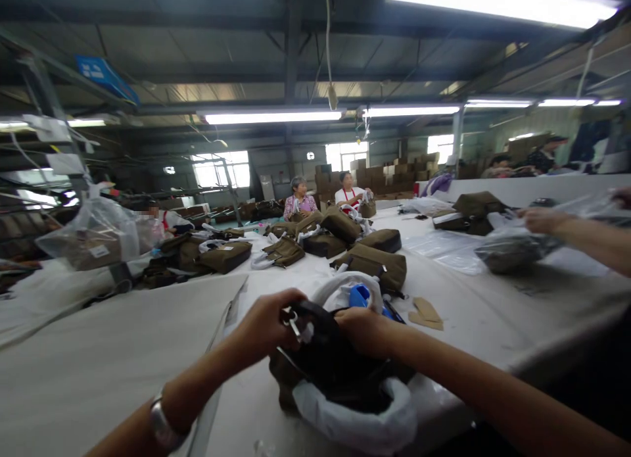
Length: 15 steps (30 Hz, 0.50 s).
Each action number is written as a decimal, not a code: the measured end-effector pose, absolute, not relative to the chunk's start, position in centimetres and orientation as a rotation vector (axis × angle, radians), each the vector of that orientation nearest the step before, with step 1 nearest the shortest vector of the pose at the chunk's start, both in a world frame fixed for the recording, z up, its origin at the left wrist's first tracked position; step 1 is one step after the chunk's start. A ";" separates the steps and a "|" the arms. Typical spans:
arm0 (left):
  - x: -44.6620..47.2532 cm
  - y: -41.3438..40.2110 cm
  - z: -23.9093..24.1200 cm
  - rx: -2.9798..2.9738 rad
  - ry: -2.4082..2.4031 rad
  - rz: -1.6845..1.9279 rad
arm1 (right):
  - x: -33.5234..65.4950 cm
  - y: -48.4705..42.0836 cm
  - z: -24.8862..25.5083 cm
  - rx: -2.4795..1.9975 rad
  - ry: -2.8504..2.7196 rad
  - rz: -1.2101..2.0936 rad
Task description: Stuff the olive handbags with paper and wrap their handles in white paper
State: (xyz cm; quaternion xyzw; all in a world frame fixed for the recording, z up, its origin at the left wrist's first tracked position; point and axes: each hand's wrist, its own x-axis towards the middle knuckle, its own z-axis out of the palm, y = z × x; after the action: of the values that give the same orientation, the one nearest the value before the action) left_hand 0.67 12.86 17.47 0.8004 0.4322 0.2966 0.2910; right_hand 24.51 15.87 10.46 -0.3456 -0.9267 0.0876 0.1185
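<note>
A dark olive-brown handbag (pixel 290 384) stands with its mouth open at the table's near edge. White wrapping covers its near handle (pixel 357 414) and its far handle (pixel 340 283). My left hand (pixel 273 322) is closed on the bag's dark rim at the left, beside a silver metal clasp (pixel 294 325). Over the opening's far right side lies my right hand (pixel 362 329), its fingers reaching down into the dark inside, where they are hidden. Just behind it are a blue object (pixel 359 295), partly covered, and a flat brown cardboard piece (pixel 426 313).
Several similar bags (pixel 340 223) are heaped farther back on the white table (pixel 463 299). At right, a co-worker's hand (pixel 539 220) holds a bag in clear plastic (pixel 510 246). A plastic-wrapped bag (pixel 101 246) stands left. Two people (pixel 302 204) sit beyond the heap.
</note>
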 end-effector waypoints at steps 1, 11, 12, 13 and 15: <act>-0.4 13.5 17.9 2.012 1.206 0.839 | 24.5 15.7 10.6 -1.023 -2.711 0.268; -6.3 19.7 13.6 1.352 1.364 1.158 | 24.2 14.2 11.5 -1.163 -2.716 0.341; -6.1 19.2 13.2 1.373 1.359 1.189 | 24.2 14.3 11.4 -1.167 -2.714 0.343; -5.8 18.5 13.0 1.414 1.353 1.218 | 24.2 14.4 11.4 -1.166 -2.711 0.345; -5.0 16.2 12.8 1.533 1.316 1.247 | 24.1 14.5 11.2 -1.154 -2.710 0.360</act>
State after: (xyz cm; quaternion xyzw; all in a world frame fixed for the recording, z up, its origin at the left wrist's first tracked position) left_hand -4.98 16.20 12.84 0.5985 0.5141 0.4872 0.3743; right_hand 24.07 14.54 11.24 -0.3873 -0.9098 0.1207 0.0873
